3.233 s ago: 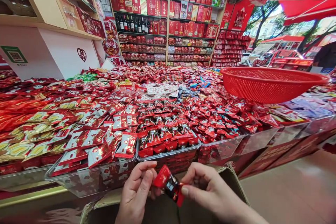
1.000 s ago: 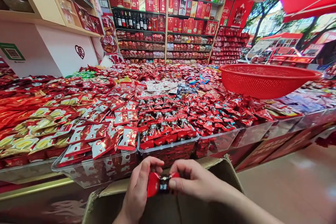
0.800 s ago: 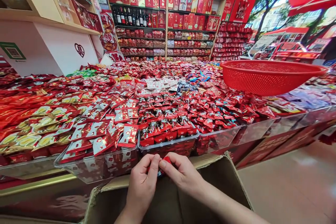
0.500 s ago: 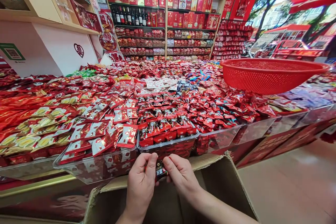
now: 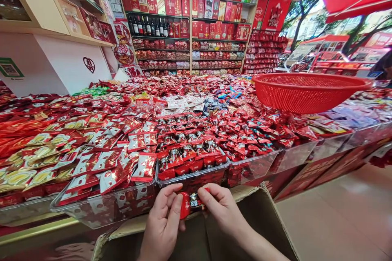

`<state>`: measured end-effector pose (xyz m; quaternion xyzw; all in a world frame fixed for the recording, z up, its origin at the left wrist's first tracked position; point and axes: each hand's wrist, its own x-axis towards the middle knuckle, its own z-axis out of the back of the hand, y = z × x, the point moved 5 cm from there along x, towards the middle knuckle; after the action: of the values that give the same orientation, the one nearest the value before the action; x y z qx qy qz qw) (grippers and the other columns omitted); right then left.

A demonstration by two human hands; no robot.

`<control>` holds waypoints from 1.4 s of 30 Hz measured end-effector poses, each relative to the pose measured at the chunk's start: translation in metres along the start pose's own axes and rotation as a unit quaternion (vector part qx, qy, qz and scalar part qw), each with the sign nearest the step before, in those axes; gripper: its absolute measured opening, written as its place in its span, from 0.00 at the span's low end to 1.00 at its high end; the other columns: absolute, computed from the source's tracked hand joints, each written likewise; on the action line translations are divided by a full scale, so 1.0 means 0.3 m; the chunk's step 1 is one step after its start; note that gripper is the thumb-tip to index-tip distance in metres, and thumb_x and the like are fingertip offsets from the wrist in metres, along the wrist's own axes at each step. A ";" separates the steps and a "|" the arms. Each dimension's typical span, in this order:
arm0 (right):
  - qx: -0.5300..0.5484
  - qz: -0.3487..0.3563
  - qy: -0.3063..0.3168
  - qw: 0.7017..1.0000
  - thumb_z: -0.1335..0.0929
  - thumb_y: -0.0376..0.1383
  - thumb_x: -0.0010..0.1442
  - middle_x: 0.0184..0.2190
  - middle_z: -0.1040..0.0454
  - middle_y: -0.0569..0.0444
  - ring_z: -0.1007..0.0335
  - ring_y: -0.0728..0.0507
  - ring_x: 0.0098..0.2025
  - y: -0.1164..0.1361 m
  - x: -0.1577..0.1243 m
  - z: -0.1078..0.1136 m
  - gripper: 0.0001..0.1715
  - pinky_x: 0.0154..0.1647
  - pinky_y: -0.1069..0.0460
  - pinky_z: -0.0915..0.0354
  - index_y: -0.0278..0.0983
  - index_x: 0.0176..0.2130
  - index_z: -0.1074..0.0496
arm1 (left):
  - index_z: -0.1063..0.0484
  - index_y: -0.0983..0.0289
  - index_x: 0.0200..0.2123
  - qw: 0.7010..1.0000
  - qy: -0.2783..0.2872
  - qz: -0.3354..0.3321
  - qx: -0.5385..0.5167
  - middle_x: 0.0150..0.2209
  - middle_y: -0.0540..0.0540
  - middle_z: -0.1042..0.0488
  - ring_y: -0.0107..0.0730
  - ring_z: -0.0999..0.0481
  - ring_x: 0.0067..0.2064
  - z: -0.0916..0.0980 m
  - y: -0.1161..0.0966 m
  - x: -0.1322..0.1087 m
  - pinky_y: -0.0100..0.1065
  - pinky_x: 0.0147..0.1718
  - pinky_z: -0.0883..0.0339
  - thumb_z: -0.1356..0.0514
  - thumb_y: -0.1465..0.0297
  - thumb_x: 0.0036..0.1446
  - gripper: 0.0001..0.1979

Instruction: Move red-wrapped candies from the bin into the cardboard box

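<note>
The packet [image 5: 194, 201] now bares its red end beside the left hand [image 5: 163, 218], whose grip I cannot tell, while the right hand [image 5: 222, 208] pinches the opposite end, leaving it seemingly unopened.

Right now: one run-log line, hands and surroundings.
left hand: holding red-black packet | right hand: pinching same packet | below: cardboard box | ahead: clear tub of packets
</note>
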<state>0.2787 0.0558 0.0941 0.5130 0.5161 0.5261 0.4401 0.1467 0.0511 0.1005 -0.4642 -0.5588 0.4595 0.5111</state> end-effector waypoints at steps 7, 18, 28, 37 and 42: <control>-0.089 0.109 0.054 0.989 0.34 0.48 0.53 0.42 0.30 0.45 0.32 0.44 0.42 0.045 -0.078 0.054 0.24 0.37 0.53 0.34 0.37 0.46 0.36 | 0.34 0.61 0.37 0.995 0.022 0.035 -0.087 0.16 0.42 0.36 0.15 0.44 0.14 -0.010 0.000 0.001 0.16 0.11 0.48 0.39 0.59 0.49 0.15; -0.433 0.475 0.135 0.754 0.42 0.34 0.63 0.31 0.25 0.51 0.32 0.48 0.29 0.303 -0.085 0.039 0.13 0.29 0.54 0.36 0.39 0.41 0.31 | 0.33 0.63 0.37 0.980 0.045 0.123 -0.148 0.13 0.41 0.40 0.16 0.46 0.13 -0.007 0.030 0.009 0.18 0.11 0.52 0.41 0.54 0.48 0.19; -0.720 0.294 0.003 0.629 0.42 0.34 0.61 0.36 0.29 0.47 0.33 0.45 0.36 0.378 0.551 0.104 0.13 0.31 0.54 0.42 0.33 0.37 0.30 | 0.30 0.62 0.31 0.989 0.057 0.083 -0.109 0.14 0.41 0.40 0.15 0.46 0.14 -0.021 0.032 0.005 0.18 0.11 0.51 0.38 0.54 0.44 0.18; -0.746 0.263 0.005 0.612 0.43 0.32 0.60 0.37 0.29 0.46 0.32 0.43 0.37 0.347 0.677 0.092 0.14 0.30 0.53 0.42 0.33 0.39 0.30 | 0.30 0.62 0.29 0.985 0.097 0.099 -0.098 0.15 0.42 0.41 0.14 0.46 0.14 -0.024 0.053 -0.002 0.17 0.11 0.52 0.39 0.52 0.44 0.19; -0.750 0.246 0.044 0.612 0.41 0.34 0.58 0.36 0.28 0.45 0.32 0.42 0.38 0.334 0.664 0.087 0.14 0.33 0.53 0.40 0.33 0.35 0.28 | 0.29 0.64 0.29 0.988 0.097 0.080 -0.088 0.16 0.43 0.42 0.17 0.42 0.16 -0.027 0.043 -0.003 0.19 0.12 0.45 0.39 0.52 0.44 0.20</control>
<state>0.2942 0.2479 0.2091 0.0879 -0.1859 0.8400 0.5021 0.1555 0.0525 0.0880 -0.5927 -0.5059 0.4004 0.4821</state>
